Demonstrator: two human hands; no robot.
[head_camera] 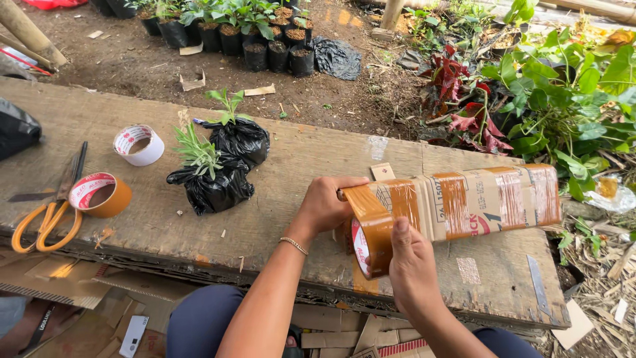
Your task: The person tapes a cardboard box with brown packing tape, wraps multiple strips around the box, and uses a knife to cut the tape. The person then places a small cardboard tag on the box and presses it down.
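A long cardboard box (477,199) wrapped with bands of brown tape lies on the wooden board (132,225). My left hand (326,204) grips the box's near end. My right hand (412,262) holds a roll of brown tape (371,245) against that end, and a strip of tape runs from the roll over the box's corner. Two small plants in black plastic bags (218,169) stand on the board to the left of my hands.
On the board's left lie a white tape roll (139,144), a brown tape roll (101,194) and orange-handled scissors (46,215). Potted seedlings (258,36) stand on the soil beyond. Leafy plants (563,93) crowd the right. Cardboard scraps (99,311) lie below.
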